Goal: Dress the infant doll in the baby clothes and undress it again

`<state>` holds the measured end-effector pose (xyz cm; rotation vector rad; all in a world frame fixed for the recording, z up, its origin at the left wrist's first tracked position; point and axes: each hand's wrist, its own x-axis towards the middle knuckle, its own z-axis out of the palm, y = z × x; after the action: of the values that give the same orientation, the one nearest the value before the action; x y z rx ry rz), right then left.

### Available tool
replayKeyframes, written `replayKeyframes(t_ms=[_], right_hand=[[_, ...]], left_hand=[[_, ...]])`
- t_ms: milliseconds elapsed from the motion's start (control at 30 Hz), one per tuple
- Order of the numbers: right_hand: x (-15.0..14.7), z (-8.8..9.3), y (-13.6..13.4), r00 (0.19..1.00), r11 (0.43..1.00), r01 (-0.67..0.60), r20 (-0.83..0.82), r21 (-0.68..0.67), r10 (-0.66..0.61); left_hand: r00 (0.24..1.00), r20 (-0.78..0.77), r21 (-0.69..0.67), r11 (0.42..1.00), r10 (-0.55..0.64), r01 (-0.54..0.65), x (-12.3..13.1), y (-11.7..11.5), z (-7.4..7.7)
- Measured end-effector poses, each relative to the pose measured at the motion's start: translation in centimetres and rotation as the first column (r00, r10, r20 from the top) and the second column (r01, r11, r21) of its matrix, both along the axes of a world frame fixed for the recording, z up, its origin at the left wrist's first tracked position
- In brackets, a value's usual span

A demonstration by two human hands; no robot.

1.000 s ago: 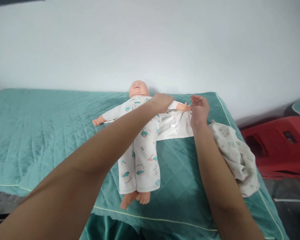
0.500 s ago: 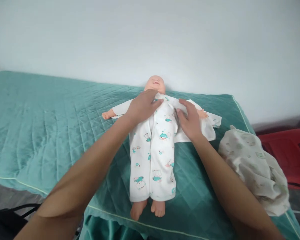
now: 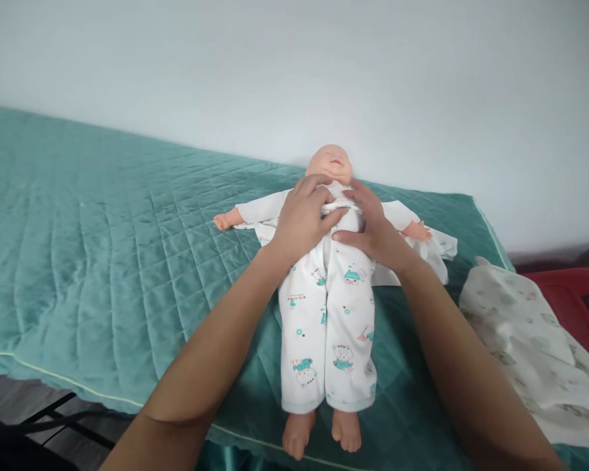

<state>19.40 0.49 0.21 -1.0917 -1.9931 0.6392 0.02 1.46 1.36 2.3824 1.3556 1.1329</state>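
Observation:
A baby doll [image 3: 334, 161] lies face up in white printed trousers [image 3: 302, 327], its bare feet toward me. Its arms stretch out to both sides over a white top [image 3: 262, 208]. My left hand [image 3: 304, 216] rests on the left side of the doll's chest, fingers spread near the neck and thumb by the waistband. On the other side of the chest is my right hand [image 3: 373, 226], fingers apart, its thumb at the trousers' upper edge. The cloth bunches between the two hands. No firm grip shows in either hand.
A green quilted cover [image 3: 127, 261] lies under the doll, against a pale wall [image 3: 275, 72]. At the right are a crumpled white patterned cloth [image 3: 530, 347] and a red object [image 3: 579, 307]. Dark thin bars [image 3: 63, 418] show at the lower left.
The view has shifted, so the doll sits further right. My right hand has moved in from the doll's side onto its chest, closer to my left hand. Cloth now bunches near the chest.

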Motion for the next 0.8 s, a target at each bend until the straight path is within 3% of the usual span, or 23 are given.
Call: replayKeyframes(t_ms=[100,233,433,600,800], right_hand=[[-0.6,0.6,-0.5,0.998,0.993,0.024,0.051,0.116,-0.030],[-1.4,0.6,-2.6,0.983,0.944,0.121,0.092,0.308,-0.156],[-1.8,0.4,-5.9,0.963,0.932,0.180,0.136,0.316,-0.232],[-1.3,0.1,-5.9,0.940,0.946,0.190,0.230,0.264,-0.253],[0.4,-0.7,-5.5,0.927,0.951,0.114,0.312,0.288,-0.206]], left_hand=[[0.997,-0.071,0.154,0.988,0.005,0.006,0.2,-0.6,-0.3],[0.988,-0.153,0.214,0.976,0.007,0.026,0.3,-1.1,-0.6],[0.988,-0.155,0.260,0.965,-0.007,0.047,-0.4,-1.5,-0.8],[0.998,-0.042,0.191,0.981,0.048,-0.039,-2.9,-2.9,-2.8],[0.995,0.002,-0.037,0.995,0.097,-0.097,-6.4,-7.2,-5.1]])
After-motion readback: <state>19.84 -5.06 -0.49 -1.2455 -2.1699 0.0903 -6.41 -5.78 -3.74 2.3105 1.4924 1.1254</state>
